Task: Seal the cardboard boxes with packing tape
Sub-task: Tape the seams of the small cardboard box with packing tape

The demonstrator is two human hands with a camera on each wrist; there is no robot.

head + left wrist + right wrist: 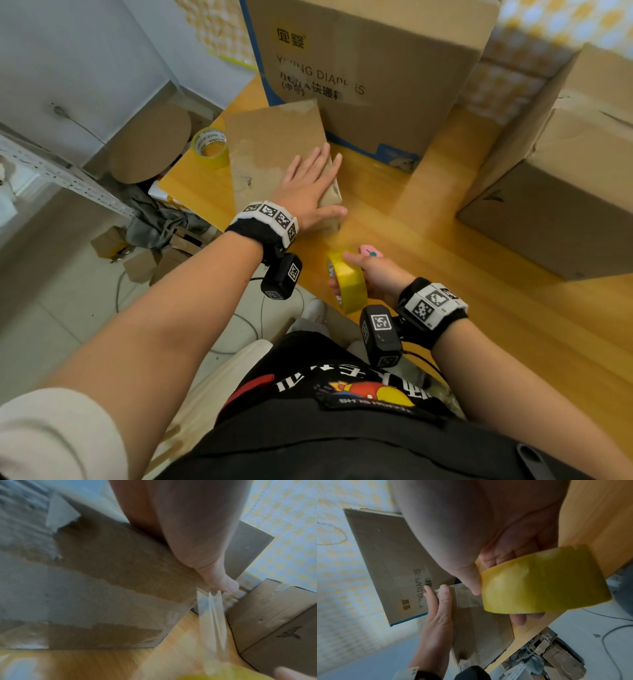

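Note:
A flat brown cardboard box (274,154) lies on the wooden table (428,240), its top patched with old tape marks. My left hand (310,186) lies flat on the box's near right corner with straight fingers, and the thumb (221,580) presses down the end of a clear tape strip (212,626). My right hand (368,277) grips a yellow tape roll (346,284) near the table's front edge. The same roll (544,582) fills the right wrist view, with the strip stretched from it toward the box (481,626).
A big diaper box (370,72) stands behind the flat one. Another large carton (561,192) sits at the right. A second tape roll (209,145) lies at the table's left edge. A small pink object (370,250) lies beside my right hand. Cardboard scraps litter the floor on the left.

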